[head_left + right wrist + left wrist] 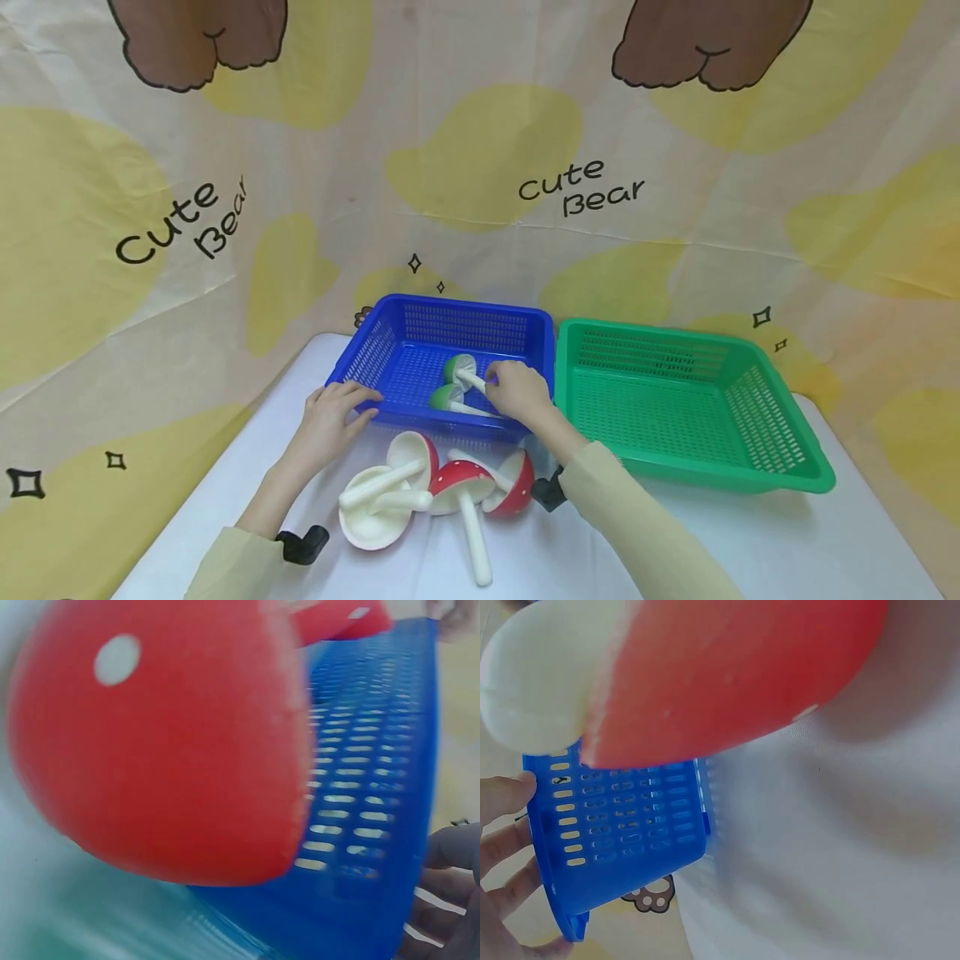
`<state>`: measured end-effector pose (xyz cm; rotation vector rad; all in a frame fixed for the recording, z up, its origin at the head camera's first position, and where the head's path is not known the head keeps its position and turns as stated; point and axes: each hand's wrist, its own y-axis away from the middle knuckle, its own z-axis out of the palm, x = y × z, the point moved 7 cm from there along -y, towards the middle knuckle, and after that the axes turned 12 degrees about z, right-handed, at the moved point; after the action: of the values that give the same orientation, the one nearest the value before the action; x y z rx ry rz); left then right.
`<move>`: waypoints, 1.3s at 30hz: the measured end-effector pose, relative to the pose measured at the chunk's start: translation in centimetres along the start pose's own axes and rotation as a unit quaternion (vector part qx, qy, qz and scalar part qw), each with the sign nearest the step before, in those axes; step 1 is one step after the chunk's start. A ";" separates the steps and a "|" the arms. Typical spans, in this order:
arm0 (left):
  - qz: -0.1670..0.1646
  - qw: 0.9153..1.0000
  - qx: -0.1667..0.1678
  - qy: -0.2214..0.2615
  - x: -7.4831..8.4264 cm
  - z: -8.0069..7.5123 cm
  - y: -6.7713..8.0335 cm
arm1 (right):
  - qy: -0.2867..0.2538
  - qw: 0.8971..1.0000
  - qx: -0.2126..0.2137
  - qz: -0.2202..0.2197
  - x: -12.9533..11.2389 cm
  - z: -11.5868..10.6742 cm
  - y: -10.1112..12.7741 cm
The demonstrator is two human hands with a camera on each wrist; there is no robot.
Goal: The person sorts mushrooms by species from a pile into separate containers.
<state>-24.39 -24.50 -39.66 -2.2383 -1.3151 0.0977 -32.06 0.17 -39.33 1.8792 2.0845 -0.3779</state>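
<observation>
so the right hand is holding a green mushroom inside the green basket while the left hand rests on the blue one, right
Not quite: in the head view the right hand holds the green mushroom inside the blue basket, not the green basket. The left hand does rest on the blue basket's rim.

A green basket [780, 467] sat right beside the blue one, touching it at the rim, on a white tabletop [825, 550]. Behind hung a cream backdrop [480, 150] printed with yellow blobs, brown bear paws and the words "Cute Bear".
</observation>
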 end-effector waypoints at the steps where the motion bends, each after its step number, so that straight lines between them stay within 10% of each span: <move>1: 0.002 1.000 0.000 0.000 0.0 0.0 0.0 | -0.014 1.000 0.006 0.002 0.1 -0.4 0.1; 20: -0.004 1.000 -0.022 -0.003 -0.1 -0.3 -0.2 | -0.083 0.991 0.109 -0.013 2.6 -4.6 3.1; 39: 0.012 1.000 -0.017 0.015 1.3 -0.8 -0.5 | -0.158 0.981 0.110 0.004 6.4 -7.2 7.2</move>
<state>-23.81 -23.55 -38.52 -2.2758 -1.2831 0.0511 -25.83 9.58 -35.22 1.8007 1.8855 -0.8750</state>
